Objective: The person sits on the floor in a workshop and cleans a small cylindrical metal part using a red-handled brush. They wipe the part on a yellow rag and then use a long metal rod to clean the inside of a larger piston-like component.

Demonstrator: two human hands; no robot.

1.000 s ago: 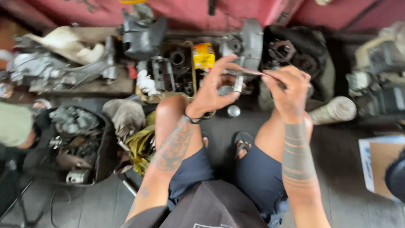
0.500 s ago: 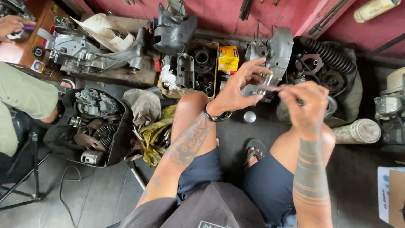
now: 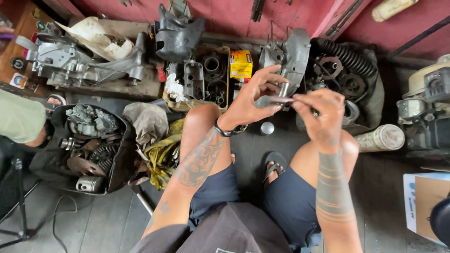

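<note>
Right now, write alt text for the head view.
A seated person's left hand holds a small metal cylinder while the right hand puts a thin tool to it. Engine parts and a yellow box lie around.

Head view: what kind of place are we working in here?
Most likely a small engine or motorbike repair shop: an engine casing on the bench, a black tub of pistons and greasy parts, and coil springs piled by the red wall.

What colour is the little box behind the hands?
The little box is yellow with a red stripe, seen in the head view.
</note>
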